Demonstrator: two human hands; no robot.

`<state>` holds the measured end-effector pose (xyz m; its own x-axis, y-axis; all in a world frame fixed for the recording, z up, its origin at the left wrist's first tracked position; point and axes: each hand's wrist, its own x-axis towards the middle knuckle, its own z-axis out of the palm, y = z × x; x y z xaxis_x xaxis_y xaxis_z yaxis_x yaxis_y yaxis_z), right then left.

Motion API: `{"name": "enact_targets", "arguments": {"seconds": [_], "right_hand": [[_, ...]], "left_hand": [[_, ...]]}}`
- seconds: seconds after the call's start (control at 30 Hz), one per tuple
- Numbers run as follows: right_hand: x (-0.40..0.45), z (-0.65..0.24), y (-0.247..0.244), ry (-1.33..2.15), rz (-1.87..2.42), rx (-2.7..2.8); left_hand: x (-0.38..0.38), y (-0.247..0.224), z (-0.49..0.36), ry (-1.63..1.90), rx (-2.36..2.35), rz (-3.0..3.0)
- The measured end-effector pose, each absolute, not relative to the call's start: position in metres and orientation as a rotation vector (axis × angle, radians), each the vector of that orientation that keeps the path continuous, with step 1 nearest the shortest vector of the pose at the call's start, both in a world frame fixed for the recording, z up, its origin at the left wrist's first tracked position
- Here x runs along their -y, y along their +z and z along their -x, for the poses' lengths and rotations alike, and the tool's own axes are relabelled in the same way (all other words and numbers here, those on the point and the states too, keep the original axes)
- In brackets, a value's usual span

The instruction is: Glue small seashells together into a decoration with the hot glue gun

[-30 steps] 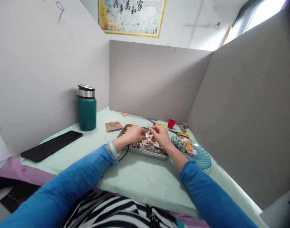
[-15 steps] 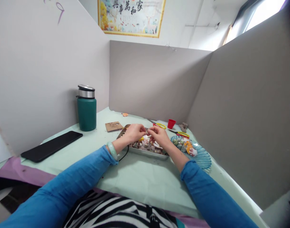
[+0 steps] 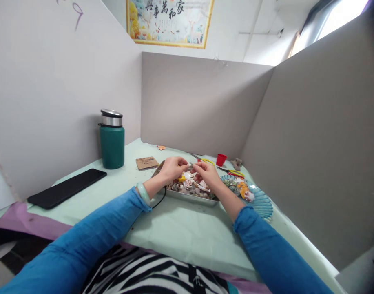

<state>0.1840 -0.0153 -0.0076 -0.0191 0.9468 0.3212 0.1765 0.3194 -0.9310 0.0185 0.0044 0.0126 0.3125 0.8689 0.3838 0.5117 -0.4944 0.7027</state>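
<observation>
Above a shallow metal tray, my left hand and my right hand come close together with their fingertips pinched. Between them is a small pale piece, too tiny to make out clearly; both hands seem to hold it. Many small shells and pebbles fill the tray, with a yellow bit among them. To the right of my right hand lies a blue scalloped glass plate, bearing shell pieces in orange, white and green.
Behind the tray are two pairs of scissors and a red cup. A brown square board, a green bottle and a black phone-like slab stand or lie to the left. Grey partitions enclose the table.
My hands have drawn slightly apart at the fingertips, so the small pale piece between them shows more. The left hand has shifted a little leftward and up. Everything else is unmoved.
</observation>
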Motion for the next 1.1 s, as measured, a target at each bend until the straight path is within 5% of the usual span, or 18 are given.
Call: {"name": "enact_targets", "arguments": {"seconds": [1.1], "right_hand": [[0.018, -0.184, -0.010, 0.834, 1.034, 1.671]], "left_hand": [[-0.007, 0.009, -0.016, 0.999, -0.797, -1.610]]}}
